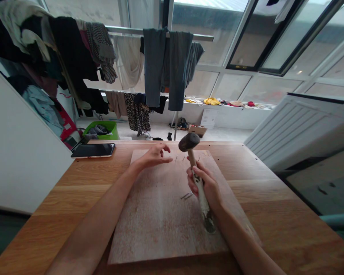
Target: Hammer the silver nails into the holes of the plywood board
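My right hand (pixel 205 183) is wrapped round the worn handle of a mallet (pixel 189 142) with a dark head, raised above a wooden board (pixel 157 214). At the board's far edge my left hand (pixel 156 156) is empty, thumb and curled forefinger apart, close to a thin nail (pixel 169 157). Other nails stand upright in a row to the right, among them one nail (pixel 176 158) beside the left thumb and another nail (pixel 200 157) beyond the mallet. A few loose nails (pixel 185 196) lie on the board beside the mallet handle, partly hidden by my right hand.
Under the board is a wooden table (pixel 83 191). A phone (pixel 94 150) lies at its far left corner. Past the table, clothes (pixel 153 68) hang from a rack, with a green basket (pixel 114 130) below. White panels flank the table on both sides.
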{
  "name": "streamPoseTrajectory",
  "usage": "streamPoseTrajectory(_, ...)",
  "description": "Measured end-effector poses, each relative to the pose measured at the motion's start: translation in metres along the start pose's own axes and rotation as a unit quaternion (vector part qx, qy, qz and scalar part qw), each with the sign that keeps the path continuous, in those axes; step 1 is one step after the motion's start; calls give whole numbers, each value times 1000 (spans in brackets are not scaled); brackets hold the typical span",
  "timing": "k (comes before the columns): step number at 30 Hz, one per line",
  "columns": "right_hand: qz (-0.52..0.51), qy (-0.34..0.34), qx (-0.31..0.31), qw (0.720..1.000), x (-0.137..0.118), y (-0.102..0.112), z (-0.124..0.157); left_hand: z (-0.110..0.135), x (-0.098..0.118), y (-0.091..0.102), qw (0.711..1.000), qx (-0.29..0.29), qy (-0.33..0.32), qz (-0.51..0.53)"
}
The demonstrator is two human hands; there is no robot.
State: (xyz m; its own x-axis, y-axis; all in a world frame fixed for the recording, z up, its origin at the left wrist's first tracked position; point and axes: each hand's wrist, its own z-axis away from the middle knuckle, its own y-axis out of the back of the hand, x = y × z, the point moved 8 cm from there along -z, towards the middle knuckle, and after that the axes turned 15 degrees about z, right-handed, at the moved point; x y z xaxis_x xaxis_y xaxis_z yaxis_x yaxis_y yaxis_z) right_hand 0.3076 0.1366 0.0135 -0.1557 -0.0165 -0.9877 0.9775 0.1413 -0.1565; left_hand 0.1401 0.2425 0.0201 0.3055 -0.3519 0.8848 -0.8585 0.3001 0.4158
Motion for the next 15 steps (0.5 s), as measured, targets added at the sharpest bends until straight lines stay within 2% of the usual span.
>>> streamPoseTrajectory(2, -45, -1, 17, 999, -2, 9, -1, 0, 21, -1, 999, 13, -29, -29)
streamPoseTrajectory(3, -66, -1, 25, 998, -3, 13, -2, 1, 32, -8, 998, -7, -42, -38)
streamPoseTrajectory(5, -94, 1, 41, 995, -4, 21, -3, 5, 52, -34, 992, -104, -59, -46)
streamPoseTrajectory(7, -112, 13, 56, 992, -6, 27, -3, 15, 65, -67, 971, -220, -66, -61)
streamPoseTrajectory(10, -127, 30, 70, 989, -8, 33, -4, 30, 72, -106, 940, -317, -77, -100)
streamPoseTrajectory(12, -131, 33, 76, 988, -8, 35, -4, 34, 69, -120, 934, -328, -68, -121)
streamPoseTrajectory(15, -129, 29, 76, 988, -7, 35, -4, 34, 65, -129, 941, -299, -53, -147)
